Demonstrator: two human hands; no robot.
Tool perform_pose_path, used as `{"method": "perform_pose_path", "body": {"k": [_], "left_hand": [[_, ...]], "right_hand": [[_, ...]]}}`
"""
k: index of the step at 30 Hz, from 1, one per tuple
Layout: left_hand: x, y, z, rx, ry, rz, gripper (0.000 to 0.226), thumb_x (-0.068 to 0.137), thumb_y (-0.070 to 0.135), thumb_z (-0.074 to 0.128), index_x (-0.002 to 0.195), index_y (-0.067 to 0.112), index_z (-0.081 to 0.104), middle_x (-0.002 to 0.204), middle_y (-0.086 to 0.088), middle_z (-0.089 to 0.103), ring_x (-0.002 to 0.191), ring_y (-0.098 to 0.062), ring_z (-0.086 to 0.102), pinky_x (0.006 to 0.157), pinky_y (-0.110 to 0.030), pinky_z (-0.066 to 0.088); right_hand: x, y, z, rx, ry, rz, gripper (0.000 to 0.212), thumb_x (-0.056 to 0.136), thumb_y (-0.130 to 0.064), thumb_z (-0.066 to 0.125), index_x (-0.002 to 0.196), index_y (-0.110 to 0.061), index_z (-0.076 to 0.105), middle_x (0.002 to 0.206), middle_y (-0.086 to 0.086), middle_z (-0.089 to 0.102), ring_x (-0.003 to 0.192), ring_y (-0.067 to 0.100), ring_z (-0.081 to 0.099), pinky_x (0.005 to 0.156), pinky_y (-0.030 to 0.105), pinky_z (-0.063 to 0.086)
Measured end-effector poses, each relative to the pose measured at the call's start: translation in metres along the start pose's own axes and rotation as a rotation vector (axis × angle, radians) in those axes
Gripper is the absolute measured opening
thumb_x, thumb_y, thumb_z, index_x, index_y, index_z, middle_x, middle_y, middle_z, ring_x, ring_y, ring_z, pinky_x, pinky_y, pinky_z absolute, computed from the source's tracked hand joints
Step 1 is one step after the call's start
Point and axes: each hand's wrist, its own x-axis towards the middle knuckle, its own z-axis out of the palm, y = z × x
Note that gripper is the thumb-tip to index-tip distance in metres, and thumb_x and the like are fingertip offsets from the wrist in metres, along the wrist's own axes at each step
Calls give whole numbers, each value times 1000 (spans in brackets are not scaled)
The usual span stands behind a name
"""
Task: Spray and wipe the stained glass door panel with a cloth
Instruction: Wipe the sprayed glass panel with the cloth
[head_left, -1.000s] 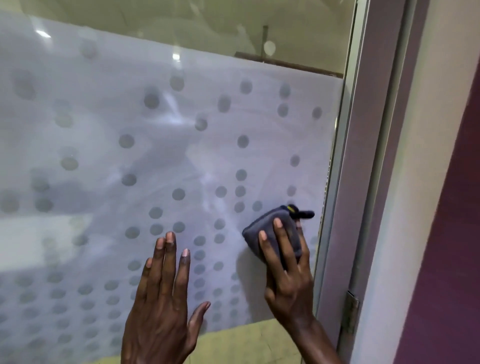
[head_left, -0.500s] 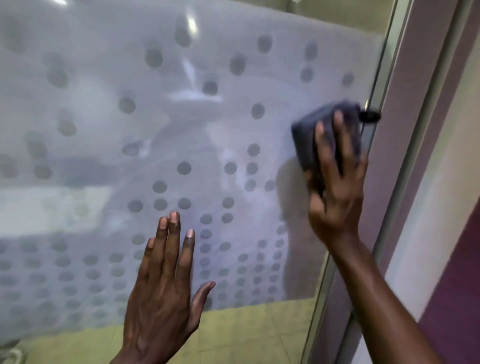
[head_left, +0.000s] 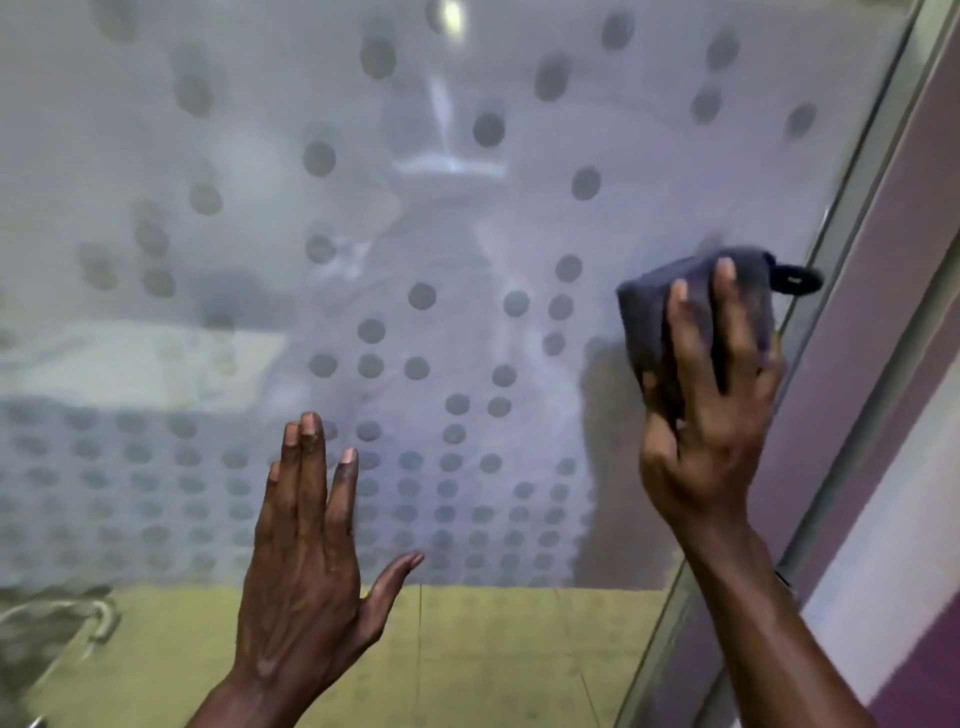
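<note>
The glass door panel (head_left: 415, 218) fills the view, frosted white with grey dots that crowd together low down. My right hand (head_left: 706, 415) presses a folded dark grey cloth (head_left: 649, 322) flat against the glass near its right edge, fingers spread over the cloth. A small black loop sticks out of the cloth's upper right corner. My left hand (head_left: 306, 561) rests flat on the glass lower down and left of centre, fingers apart and holding nothing. No spray bottle is in view.
A grey metal door frame (head_left: 852, 291) runs diagonally along the panel's right edge, with a white wall strip and purple wall (head_left: 930, 649) beyond. Below the frosted band, clear glass shows yellowish floor tiles (head_left: 509, 654). A metal fitting (head_left: 98, 618) sits at lower left.
My right hand has carried the cloth up along the right edge of the glass from the lower band. My left hand has stayed flat on the glass.
</note>
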Motion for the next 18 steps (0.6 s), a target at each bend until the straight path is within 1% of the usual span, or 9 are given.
{"method": "perform_pose_path", "body": {"k": [4, 7, 8, 9, 10, 11, 13, 16, 18], "left_hand": [[-1, 1, 1, 5, 4, 4, 123, 91, 67, 76, 176, 1, 17, 185, -31, 9, 174, -51, 13, 144, -55, 10], [-3, -3, 0, -12, 12, -2, 120, 92, 68, 76, 175, 1, 20, 186, -29, 10, 174, -51, 13, 144, -54, 10], [-4, -3, 1, -16, 13, -5, 120, 92, 68, 76, 175, 1, 21, 186, -29, 10, 174, -51, 13, 144, -54, 10], [-5, -3, 0, -21, 14, -7, 119, 93, 68, 75, 175, 1, 21, 186, -29, 11, 174, -50, 13, 144, -54, 10], [-5, -4, 0, -28, 18, -6, 118, 93, 68, 74, 175, 1, 21, 186, -29, 11, 174, -50, 13, 144, -53, 10], [-5, -6, 0, -35, 22, -6, 118, 94, 69, 73, 175, 1, 21, 186, -29, 10, 174, -50, 13, 144, -53, 10], [-5, -10, -1, -36, 22, -8, 118, 94, 70, 71, 175, 2, 21, 186, -29, 10, 174, -50, 12, 144, -53, 9], [-5, -12, -3, -15, 7, 1, 117, 95, 71, 69, 175, 1, 21, 186, -29, 9, 174, -50, 11, 144, -51, 7], [-4, -13, -4, 3, -5, 15, 116, 96, 71, 67, 175, 1, 20, 186, -29, 9, 174, -50, 10, 144, -50, 6]], "right_hand": [[85, -16, 3, 82, 36, -40, 84, 87, 12, 69, 165, -9, 47, 176, 22, 34, 164, 52, 32, 138, 31, 24], [65, -27, 15, 80, 62, -100, 78, 93, 7, 69, 166, -13, 50, 178, 17, 36, 163, 53, 33, 137, 20, 17], [43, -28, 19, 89, 40, -130, 79, 94, 8, 65, 167, -18, 49, 181, 11, 33, 164, 53, 31, 137, 22, 19], [16, -29, 22, 93, -3, -161, 84, 93, 11, 61, 168, -23, 47, 182, 4, 30, 165, 53, 29, 139, 30, 25], [-17, -30, 25, 83, -66, -191, 88, 91, 13, 57, 169, -26, 46, 184, -1, 28, 166, 54, 28, 138, 44, 33], [-54, -32, 28, 62, -135, -219, 91, 89, 15, 55, 169, -28, 46, 185, -2, 27, 166, 56, 29, 133, 57, 41], [-125, -33, 33, -15, -262, -286, 85, 93, 15, 48, 167, -27, 50, 184, 0, 32, 160, 60, 38, 123, 71, 47], [-168, -34, 33, -86, -326, -297, 74, 101, 9, 31, 163, -24, 56, 181, 2, 38, 153, 61, 49, 119, 73, 50], [-139, -40, 32, -75, -277, -253, 84, 94, 15, 35, 164, -28, 54, 182, -1, 37, 160, 57, 42, 126, 68, 48]]}}
